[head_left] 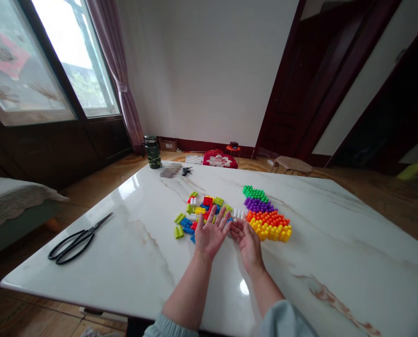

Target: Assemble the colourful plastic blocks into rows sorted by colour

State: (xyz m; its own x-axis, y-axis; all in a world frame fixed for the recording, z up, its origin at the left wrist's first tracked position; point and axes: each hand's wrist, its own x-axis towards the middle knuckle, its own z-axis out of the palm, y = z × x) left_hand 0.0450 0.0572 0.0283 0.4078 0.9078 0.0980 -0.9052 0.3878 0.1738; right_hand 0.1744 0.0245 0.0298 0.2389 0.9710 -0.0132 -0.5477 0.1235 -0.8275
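My left hand [211,236] is open, palm up with fingers spread, held over the near edge of a loose pile of coloured plastic blocks [186,222]. The pile has yellow-green, blue, red, yellow and white pieces. Beside it, my right hand [247,241] is also open, fingers stretched out and palm turned toward the left hand. A bit of blue shows between the fingertips; whether either hand touches it I cannot tell. White blocks [238,214] lie just beyond my right fingertips. To the right stand grouped rows of green [254,193], purple [258,204], orange [268,217] and yellow pegs [274,231].
Black-handled scissors [78,242] lie at the left of the white marble-patterned table [131,262]. A camouflage flask [153,152] and a small dark object [186,172] are at the far left corner. Beyond the table stands a brown stool [291,164].
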